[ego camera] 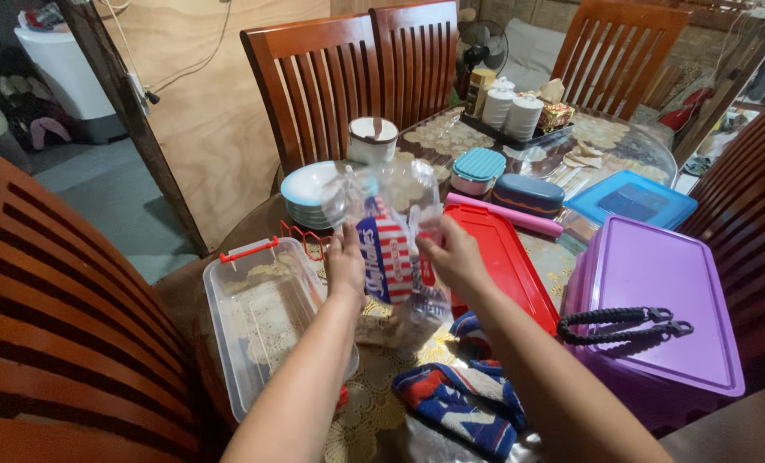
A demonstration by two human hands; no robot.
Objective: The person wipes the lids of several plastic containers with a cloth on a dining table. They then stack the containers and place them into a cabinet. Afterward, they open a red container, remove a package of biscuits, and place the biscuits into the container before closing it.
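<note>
Clear plastic bag (391, 231) gripped by both hands (400, 257).

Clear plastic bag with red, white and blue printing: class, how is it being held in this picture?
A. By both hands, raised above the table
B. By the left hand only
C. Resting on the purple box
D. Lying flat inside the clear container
A: the left hand and right hand each grip a side of the clear plastic bag, holding it up above the table.
</note>
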